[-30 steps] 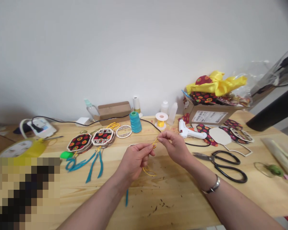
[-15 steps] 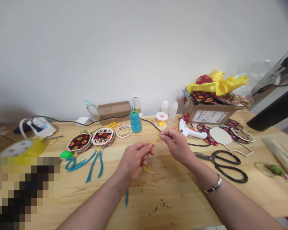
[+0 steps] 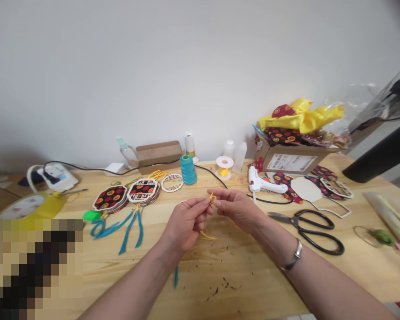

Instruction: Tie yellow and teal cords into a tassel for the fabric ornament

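Observation:
A thin yellow cord [image 3: 212,198] forms a small loop between my two hands above the wooden table. My left hand [image 3: 190,220] pinches it between thumb and index finger, and a loose yellow length trails out below. Fingertips of my right hand [image 3: 235,206] are closed on the same cord, almost touching the left fingertips. From under my left forearm a narrow teal strip [image 3: 176,276] sticks out; what it belongs to is hidden. Beyond my hands stand a teal thread cone [image 3: 188,170] and a spool of yellow cord [image 3: 223,171].
Black-handled scissors [image 3: 306,229] and a white glue gun [image 3: 266,183] lie to the right, before a cardboard box [image 3: 291,160] of fabric. Patterned octagonal pendants [image 3: 143,191] with teal tails lie left. A black cable [image 3: 130,171] crosses the back. Dark scraps [image 3: 225,282] dot the front.
My right hand has come left and slightly down to my left fingertips. The stretched cord between them is now a small loop. My left hand has stayed nearly in place.

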Demonstrator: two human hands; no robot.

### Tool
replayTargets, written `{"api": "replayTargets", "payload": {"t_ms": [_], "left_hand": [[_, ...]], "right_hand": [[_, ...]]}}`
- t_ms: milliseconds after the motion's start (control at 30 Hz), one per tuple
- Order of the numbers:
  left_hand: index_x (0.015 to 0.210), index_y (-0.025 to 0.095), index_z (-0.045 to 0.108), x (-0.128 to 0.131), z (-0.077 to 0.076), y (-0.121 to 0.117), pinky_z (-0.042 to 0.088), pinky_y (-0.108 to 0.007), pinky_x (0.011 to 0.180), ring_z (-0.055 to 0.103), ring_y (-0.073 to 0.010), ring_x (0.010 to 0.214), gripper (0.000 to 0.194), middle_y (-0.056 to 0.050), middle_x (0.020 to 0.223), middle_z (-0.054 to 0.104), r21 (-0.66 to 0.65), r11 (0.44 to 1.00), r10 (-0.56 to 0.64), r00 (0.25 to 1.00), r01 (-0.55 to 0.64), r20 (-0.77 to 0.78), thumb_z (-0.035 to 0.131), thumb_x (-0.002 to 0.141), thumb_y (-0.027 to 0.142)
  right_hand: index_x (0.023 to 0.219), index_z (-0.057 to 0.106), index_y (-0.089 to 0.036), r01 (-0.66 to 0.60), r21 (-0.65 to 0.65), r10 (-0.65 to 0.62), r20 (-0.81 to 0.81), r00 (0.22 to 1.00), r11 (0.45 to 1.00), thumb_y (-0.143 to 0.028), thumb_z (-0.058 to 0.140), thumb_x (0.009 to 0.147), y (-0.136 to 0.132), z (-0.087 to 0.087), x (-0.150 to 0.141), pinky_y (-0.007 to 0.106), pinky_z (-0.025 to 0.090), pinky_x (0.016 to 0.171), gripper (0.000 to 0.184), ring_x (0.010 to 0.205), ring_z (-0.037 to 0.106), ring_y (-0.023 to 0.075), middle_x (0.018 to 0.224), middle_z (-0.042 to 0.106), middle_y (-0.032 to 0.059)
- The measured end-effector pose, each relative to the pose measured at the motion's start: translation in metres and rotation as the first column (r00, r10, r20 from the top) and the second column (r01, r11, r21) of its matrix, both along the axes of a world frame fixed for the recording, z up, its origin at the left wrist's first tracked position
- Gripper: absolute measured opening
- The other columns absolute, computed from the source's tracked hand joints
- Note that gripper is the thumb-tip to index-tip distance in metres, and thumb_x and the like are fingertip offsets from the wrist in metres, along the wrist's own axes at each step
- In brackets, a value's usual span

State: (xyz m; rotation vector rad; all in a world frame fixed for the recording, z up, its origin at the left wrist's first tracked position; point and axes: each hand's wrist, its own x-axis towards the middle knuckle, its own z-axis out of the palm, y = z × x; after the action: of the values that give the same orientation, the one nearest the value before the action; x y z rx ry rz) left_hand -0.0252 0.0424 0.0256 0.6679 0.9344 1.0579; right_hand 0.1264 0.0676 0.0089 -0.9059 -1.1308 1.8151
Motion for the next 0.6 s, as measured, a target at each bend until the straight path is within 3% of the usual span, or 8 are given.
{"api": "replayTargets", "payload": {"t_ms": [67,167,333,600], "left_hand": [[0.068,0.009,0.064,-0.0003,0.0004,0.0004,0.017,-0.013,0.036,0.025,0.0016,0.039,0.018,0.001,0.055,0.053,0.008,1.000,0.010,1.000,-0.010,0.008,0.073,0.064,0.024],[0.074,0.009,0.066,-0.0008,0.0003,0.0010,0.016,-0.013,0.036,0.025,0.0017,0.039,0.018,0.002,0.055,0.053,0.018,1.000,0.012,1.000,-0.012,0.017,0.072,0.065,0.024],[0.065,0.009,0.064,-0.0007,-0.0019,-0.0001,0.017,-0.014,0.036,0.025,0.0012,0.038,0.019,0.001,0.055,0.054,0.015,1.000,-0.018,1.000,0.018,-0.002,0.073,0.063,0.025],[0.067,0.009,0.065,0.0014,-0.0027,-0.0021,0.016,-0.015,0.037,0.024,0.0014,0.038,0.018,0.000,0.056,0.054,0.004,0.999,-0.053,0.999,0.053,-0.014,0.072,0.063,0.025]], "right_hand": [[0.095,0.067,-0.019,-0.009,-0.039,0.010,0.041,0.999,0.999,-0.031,0.076,0.060,0.0017,-0.0024,0.0009,0.020,0.032,0.050,0.038,0.052,0.044,0.0051,0.071,0.062,-0.0013],[0.090,0.069,-0.017,-0.038,0.000,0.037,0.085,0.996,0.999,-0.034,0.073,0.063,0.0015,-0.0028,0.0013,0.020,0.028,0.048,0.032,0.049,0.039,0.0048,0.066,0.060,-0.0013],[0.087,0.070,-0.017,0.031,0.115,-0.038,0.062,0.997,0.993,-0.033,0.072,0.064,-0.0026,0.0009,-0.0003,0.024,0.038,0.060,0.027,0.062,0.049,0.0094,0.070,0.063,0.0000],[0.080,0.070,-0.016,0.083,0.114,-0.089,0.046,0.995,0.990,-0.030,0.074,0.062,-0.0015,-0.0023,-0.0018,0.029,0.041,0.068,0.023,0.064,0.053,0.0115,0.066,0.063,0.0000]]}}
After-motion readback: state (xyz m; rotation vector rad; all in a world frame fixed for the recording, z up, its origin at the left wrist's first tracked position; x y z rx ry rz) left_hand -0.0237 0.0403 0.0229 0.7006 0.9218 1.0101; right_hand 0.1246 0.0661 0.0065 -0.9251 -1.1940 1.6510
